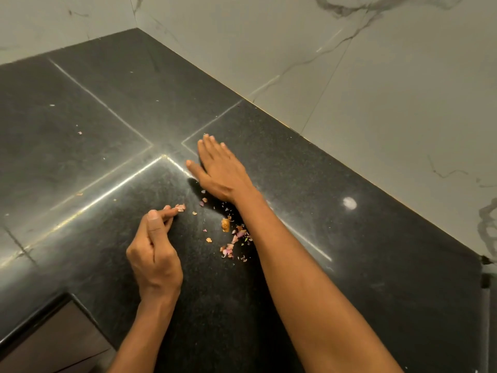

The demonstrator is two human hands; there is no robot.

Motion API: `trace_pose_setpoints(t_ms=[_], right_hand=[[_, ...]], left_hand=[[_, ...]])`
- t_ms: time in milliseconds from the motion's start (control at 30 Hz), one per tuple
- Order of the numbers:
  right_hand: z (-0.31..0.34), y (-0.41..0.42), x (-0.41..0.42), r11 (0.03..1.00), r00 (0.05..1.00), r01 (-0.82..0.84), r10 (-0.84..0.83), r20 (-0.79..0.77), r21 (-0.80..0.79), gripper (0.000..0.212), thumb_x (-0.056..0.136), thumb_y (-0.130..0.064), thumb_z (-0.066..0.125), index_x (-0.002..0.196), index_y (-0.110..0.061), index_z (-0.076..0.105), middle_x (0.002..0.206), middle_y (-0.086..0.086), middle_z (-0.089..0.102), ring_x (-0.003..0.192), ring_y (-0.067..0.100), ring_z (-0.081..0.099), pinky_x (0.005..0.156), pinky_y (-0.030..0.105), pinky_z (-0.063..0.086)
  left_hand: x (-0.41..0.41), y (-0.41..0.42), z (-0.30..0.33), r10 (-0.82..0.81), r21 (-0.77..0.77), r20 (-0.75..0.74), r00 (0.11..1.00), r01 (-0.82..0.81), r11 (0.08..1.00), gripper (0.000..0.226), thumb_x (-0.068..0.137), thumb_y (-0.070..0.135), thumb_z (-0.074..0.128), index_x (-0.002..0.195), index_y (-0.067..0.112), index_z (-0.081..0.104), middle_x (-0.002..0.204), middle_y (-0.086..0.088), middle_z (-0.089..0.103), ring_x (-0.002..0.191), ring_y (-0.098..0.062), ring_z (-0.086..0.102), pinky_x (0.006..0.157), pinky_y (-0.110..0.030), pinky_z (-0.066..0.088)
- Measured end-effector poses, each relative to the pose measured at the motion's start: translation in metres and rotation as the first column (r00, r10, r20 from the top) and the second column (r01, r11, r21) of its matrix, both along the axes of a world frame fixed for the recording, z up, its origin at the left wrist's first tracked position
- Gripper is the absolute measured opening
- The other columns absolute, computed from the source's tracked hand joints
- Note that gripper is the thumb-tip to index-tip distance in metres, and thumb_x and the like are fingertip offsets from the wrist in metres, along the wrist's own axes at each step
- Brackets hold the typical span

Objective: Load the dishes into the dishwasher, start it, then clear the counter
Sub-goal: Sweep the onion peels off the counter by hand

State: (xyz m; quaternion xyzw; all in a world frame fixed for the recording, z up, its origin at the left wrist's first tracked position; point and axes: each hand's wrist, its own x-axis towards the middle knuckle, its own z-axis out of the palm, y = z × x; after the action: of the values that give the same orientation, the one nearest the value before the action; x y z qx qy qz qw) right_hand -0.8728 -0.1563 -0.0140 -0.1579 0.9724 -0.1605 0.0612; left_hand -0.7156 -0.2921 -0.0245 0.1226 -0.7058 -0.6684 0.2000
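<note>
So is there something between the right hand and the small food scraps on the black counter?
Nothing visible is. The right hand lies flat on the counter, and the food scraps lie just beside its wrist and forearm, with only bare stone between. The left hand already pinches one scrap.

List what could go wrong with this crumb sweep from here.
1. The right hand lies flat beyond the main scrap pile, so its forearm may scatter bits as it drags.
2. Stray flecks far left may get missed.
3. Scraps may fall past the left hand off the counter edge.

Black counter (349, 278) bears scattered scraps (234, 238), perhaps onion skin.
</note>
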Motion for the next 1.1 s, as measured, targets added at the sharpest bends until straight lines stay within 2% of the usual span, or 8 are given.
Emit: trace_pose_setpoints(t_ms=[167, 300, 400, 500, 667, 800, 933, 1100], right_hand=[[-0.006, 0.005, 0.057, 0.970, 0.974, -0.226, 0.225, -0.018, -0.089, 0.065, 0.109, -0.043, 0.025, 0.164, -0.010, 0.020, 0.173, 0.008, 0.011, 0.160, 0.015, 0.005, 0.130, 0.035, 0.001], [0.003, 0.017, 0.099, 0.938, 0.958, -0.242, 0.272, 0.092, -0.247, 0.061, 0.106, -0.034, 0.026, 0.162, -0.010, 0.029, 0.171, 0.005, 0.019, 0.159, 0.011, 0.010, 0.130, 0.031, 0.002], [0.018, 0.026, 0.128, 0.892, 0.947, -0.174, 0.268, 0.179, -0.418, 0.052, 0.107, -0.021, 0.032, 0.157, -0.010, 0.042, 0.165, 0.007, 0.036, 0.155, 0.010, 0.025, 0.129, 0.030, 0.012], [0.031, 0.037, 0.151, 0.784, 0.975, 0.080, 0.067, 0.213, -0.615, 0.040, 0.107, -0.020, 0.041, 0.133, -0.013, 0.070, 0.134, 0.009, 0.069, 0.127, 0.014, 0.062, 0.113, 0.040, 0.045], [0.029, 0.051, 0.165, 0.604, 0.923, 0.355, -0.349, 0.164, -0.714, 0.034, 0.105, -0.023, 0.049, 0.121, -0.012, 0.077, 0.122, 0.002, 0.075, 0.115, 0.012, 0.068, 0.099, 0.026, 0.053], [0.006, 0.029, 0.169, 0.856, 0.932, 0.331, -0.363, -0.005, -0.397, 0.050, 0.103, -0.033, 0.044, 0.147, -0.013, 0.056, 0.148, 0.006, 0.058, 0.137, 0.018, 0.050, 0.120, 0.036, 0.034], [0.001, 0.002, 0.182, 0.898, 0.940, 0.323, -0.342, -0.010, -0.300, 0.053, 0.109, -0.027, 0.038, 0.159, -0.010, 0.038, 0.167, 0.007, 0.033, 0.157, 0.015, 0.023, 0.130, 0.034, 0.007], [0.004, -0.025, 0.203, 0.737, 0.910, 0.399, -0.393, 0.134, -0.545, 0.053, 0.101, -0.027, 0.034, 0.151, -0.021, 0.053, 0.156, 0.001, 0.052, 0.148, 0.009, 0.041, 0.127, 0.027, 0.020]], left_hand=[[0.002, -0.004, 0.003, 0.129, -0.163, -0.010, 0.992, -0.129, 0.978, 0.042, 0.107, 0.034, 0.037, 0.115, 0.007, 0.068, 0.121, -0.003, 0.067, 0.122, -0.018, 0.061, 0.104, -0.045, 0.049], [0.001, 0.002, 0.010, -0.021, -0.364, 0.062, 0.998, 0.042, 0.931, 0.048, 0.105, 0.035, 0.035, 0.137, 0.006, 0.056, 0.145, -0.003, 0.052, 0.145, -0.017, 0.038, 0.120, -0.037, 0.031], [-0.001, 0.009, 0.009, -0.152, -0.560, 0.150, 0.977, 0.210, 0.801, 0.063, 0.105, 0.047, 0.025, 0.150, 0.006, 0.042, 0.156, -0.010, 0.042, 0.152, -0.014, 0.024, 0.127, -0.044, 0.011], [-0.002, 0.012, 0.005, -0.216, -0.693, 0.210, 0.953, 0.301, 0.655, 0.070, 0.104, 0.055, 0.017, 0.153, 0.009, 0.038, 0.158, -0.006, 0.041, 0.152, -0.011, 0.022, 0.127, -0.042, -0.001], [0.007, 0.009, 0.013, -0.432, -0.616, 0.146, 0.890, 0.423, 0.665, 0.054, 0.107, 0.041, 0.027, 0.138, 0.009, 0.057, 0.144, -0.003, 0.055, 0.140, -0.009, 0.040, 0.122, -0.038, 0.025], [0.018, 0.010, 0.025, -0.583, -0.567, 0.035, 0.812, 0.496, 0.658, 0.039, 0.106, 0.033, 0.035, 0.118, 0.013, 0.067, 0.115, 0.000, 0.069, 0.106, -0.017, 0.065, 0.094, -0.036, 0.051], [0.015, 0.004, 0.018, -0.535, -0.500, 0.000, 0.845, 0.463, 0.732, 0.042, 0.106, 0.033, 0.037, 0.132, 0.008, 0.059, 0.136, -0.011, 0.060, 0.129, -0.023, 0.054, 0.108, -0.037, 0.043], [0.011, 0.002, 0.017, -0.530, -0.391, 0.151, 0.835, 0.543, 0.743, 0.062, 0.102, 0.051, 0.031, 0.147, 0.011, 0.047, 0.150, -0.009, 0.050, 0.140, -0.024, 0.044, 0.116, -0.041, 0.035]])
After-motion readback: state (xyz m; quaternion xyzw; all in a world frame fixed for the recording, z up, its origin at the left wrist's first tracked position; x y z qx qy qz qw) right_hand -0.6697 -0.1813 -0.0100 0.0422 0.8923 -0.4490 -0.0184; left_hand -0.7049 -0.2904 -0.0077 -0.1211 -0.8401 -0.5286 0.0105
